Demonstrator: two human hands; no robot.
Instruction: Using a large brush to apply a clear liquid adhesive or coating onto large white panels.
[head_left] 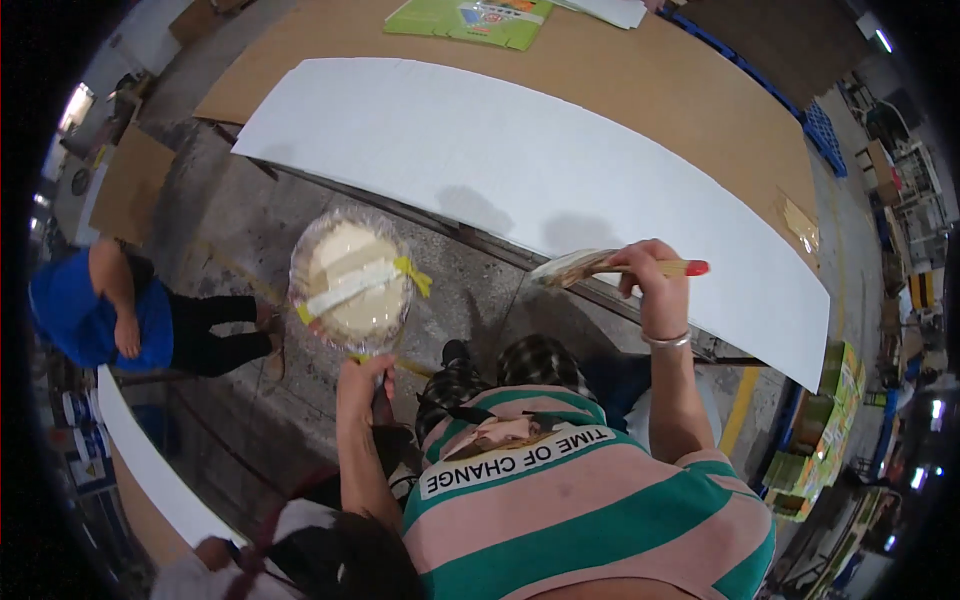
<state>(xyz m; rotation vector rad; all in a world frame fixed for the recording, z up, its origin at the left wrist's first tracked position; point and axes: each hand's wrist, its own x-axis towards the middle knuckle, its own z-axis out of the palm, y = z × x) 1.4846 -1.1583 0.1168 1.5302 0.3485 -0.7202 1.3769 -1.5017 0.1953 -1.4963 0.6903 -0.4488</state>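
Observation:
My left hand (pixel 366 385) is closed at the near edge of a round tub (pixel 299 262) lined with clear plastic film; its exact grip is partly hidden. Cream-coloured paste (pixel 350 248) fills the tub. Across its top lies a pale flat strip (pixel 352 288), with yellow tape at both ends. My right hand (pixel 655 285) holds a brush (pixel 585 267) by its wooden, red-tipped handle. The brush's whitish bristles point left, near the front edge of a white sheet (pixel 520 165); whether they touch it I cannot tell.
The sheet lies on a brown board-topped table (pixel 640 90). Green printed packaging (pixel 470 22) is at the far edge. A person in blue (pixel 130 310) stands at the left; another person's dark-haired head (pixel 345 555) is at lower left. Green cartons (pixel 820 430) are stacked at the right.

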